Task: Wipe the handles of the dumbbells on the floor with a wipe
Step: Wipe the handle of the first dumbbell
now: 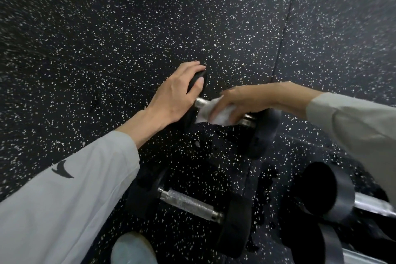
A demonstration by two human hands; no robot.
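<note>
head view: the far dumbbell [225, 111] lies on the speckled floor [107, 38] in the middle of the shot, with a white wipe [216, 111] wrapped around its metal handle. the right hand [240, 100] has its fingers curled over the wipe, squeezing it against the bar. the left hand [177, 92] is cupped over the far weight head, thumb on its face, pinning it down. risk here i'd say: if that left hand eases off, the dumbbell could roll under the rubbing and the wipe would just skid or bunch up. both arms reach forward, wrists bent down. a second dumbbell [190, 201] sits nearer, handle bare, and probably a third [334, 195] at the right edge, partly cut off.
</note>
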